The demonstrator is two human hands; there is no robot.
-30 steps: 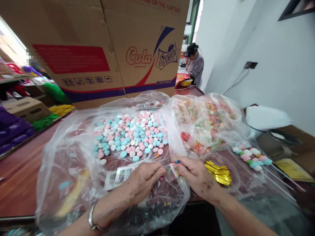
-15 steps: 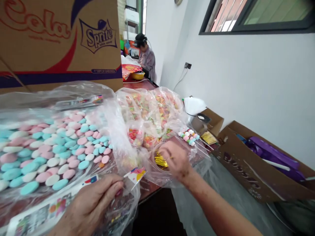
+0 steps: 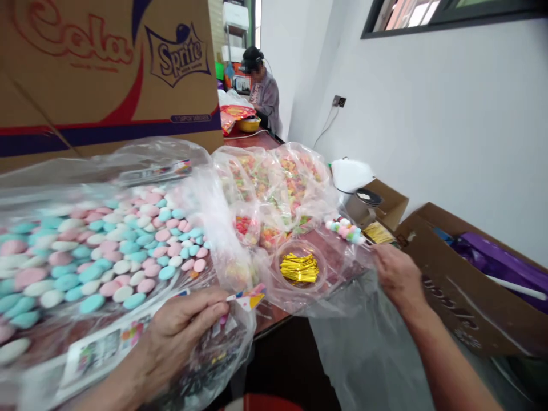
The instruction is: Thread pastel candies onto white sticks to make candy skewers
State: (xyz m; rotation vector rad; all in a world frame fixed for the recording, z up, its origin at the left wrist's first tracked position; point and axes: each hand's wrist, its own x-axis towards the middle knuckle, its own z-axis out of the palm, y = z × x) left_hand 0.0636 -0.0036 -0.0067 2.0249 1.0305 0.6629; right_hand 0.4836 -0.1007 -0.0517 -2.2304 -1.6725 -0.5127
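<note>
My left hand (image 3: 188,322) pinches a small clear printed bag (image 3: 250,298) with a colourful corner. Right of the table's middle, my right hand (image 3: 398,277) has its fingers closed at the stick ends of the candy skewers (image 3: 345,230), which carry pastel pink, white, blue and green pieces. Between the hands stands a clear round tub (image 3: 324,278) of gold twist ties (image 3: 298,268). Flat pink, blue and white candies (image 3: 128,248) lie in a large open plastic bag beyond my left hand. A stack of printed bags (image 3: 107,357) lies partly under my left forearm.
Clear bags of colourful gummies (image 3: 274,180) lie at the table's centre. A large cola carton (image 3: 107,74) rises at the back left. At the right are a metal cup (image 3: 362,205) and an open brown box (image 3: 462,308). Another person (image 3: 265,94) works at the far end.
My right hand has moved right, from above the tub of twist ties to the skewer sticks. My left hand still holds the small bag. The view has shifted slightly.
</note>
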